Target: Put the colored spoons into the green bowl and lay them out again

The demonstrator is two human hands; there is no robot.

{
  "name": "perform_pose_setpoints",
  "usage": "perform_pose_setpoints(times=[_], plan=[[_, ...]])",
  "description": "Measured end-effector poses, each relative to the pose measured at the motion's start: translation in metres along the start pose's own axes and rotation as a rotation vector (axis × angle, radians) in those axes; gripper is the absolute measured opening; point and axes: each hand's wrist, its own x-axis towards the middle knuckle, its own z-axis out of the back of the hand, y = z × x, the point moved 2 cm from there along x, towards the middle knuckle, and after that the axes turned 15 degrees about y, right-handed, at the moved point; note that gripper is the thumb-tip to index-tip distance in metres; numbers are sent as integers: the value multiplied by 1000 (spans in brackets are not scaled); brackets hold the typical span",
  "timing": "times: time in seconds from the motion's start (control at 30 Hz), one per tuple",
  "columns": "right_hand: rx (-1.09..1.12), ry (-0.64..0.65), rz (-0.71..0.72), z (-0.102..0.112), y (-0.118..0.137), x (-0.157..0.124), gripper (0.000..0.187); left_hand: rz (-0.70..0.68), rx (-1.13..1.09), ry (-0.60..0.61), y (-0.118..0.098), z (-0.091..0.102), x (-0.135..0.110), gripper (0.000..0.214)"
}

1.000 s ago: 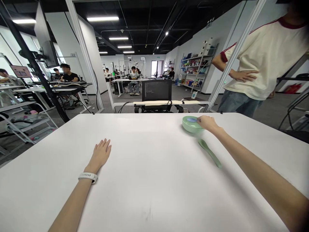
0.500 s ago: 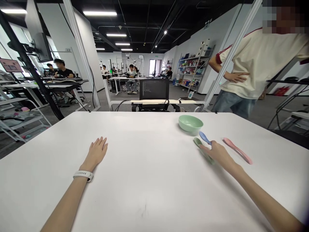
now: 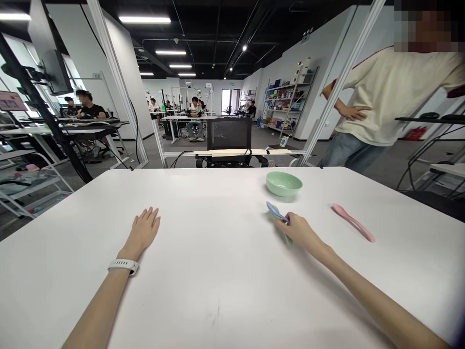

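My right hand [image 3: 296, 229] is closed on a blue spoon [image 3: 276, 211], whose bowl end points to the far left. A green spoon [image 3: 288, 240] lies beneath the blue one, in the same grip, partly hidden by my fingers and the blue spoon. Just beyond them stands a green bowl [image 3: 284, 186], upright on the white table [image 3: 203, 252]. To the right of my right hand, a pink spoon [image 3: 351, 222] rests on the tabletop, apart from everything else. My left hand [image 3: 144, 229] lies flat on the left side of the table, fingers stretched out, holding nothing.
A black mesh chair [image 3: 229, 133] stands past the table's far edge, behind a crossbar. Metal frame posts rise at the far left and right corners. A person [image 3: 381, 106] stands beyond the far right corner. Other people sit at desks in the background.
My right hand has moved left with the blue spoon, and the green spoon has shifted left with it. The left hand, bowl and pink spoon have stayed in place; the view has shifted slightly.
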Motion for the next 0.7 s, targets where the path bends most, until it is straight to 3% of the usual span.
perform_pose_setpoints(times=[0.33, 0.57, 0.7], plan=[[-99, 87, 45, -21, 36, 3, 24, 2, 14, -23, -1, -1, 0, 74], [-56, 82, 22, -20, 34, 2, 27, 7, 15, -19, -1, -1, 0, 73], [40, 15, 18, -7, 17, 1, 31, 2, 3, -9, -1, -1, 0, 75]])
